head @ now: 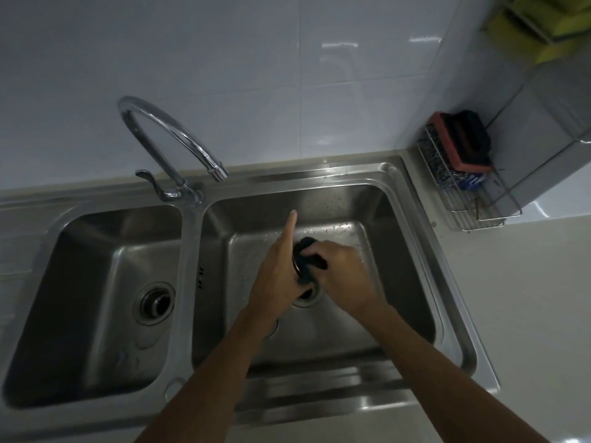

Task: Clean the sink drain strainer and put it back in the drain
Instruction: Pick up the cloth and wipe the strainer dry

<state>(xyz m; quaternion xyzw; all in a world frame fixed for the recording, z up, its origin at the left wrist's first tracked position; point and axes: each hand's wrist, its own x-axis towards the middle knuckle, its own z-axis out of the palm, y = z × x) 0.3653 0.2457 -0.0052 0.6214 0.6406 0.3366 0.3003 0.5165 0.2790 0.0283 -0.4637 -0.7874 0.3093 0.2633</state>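
Head view — left hand (274,278) grips strainer (296,265), right hand (340,270) clutches dark cloth (315,251)

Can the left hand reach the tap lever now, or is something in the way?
Likely yes: nothing stands between the left hand and the tap lever. But it grips the strainer, on which the right hand holds a dark cloth, so only the left forefinger is free.

Chrome faucet (174,140); scrub brush (462,143) in wire rack (484,215).

No legible text, label or number anywhere.
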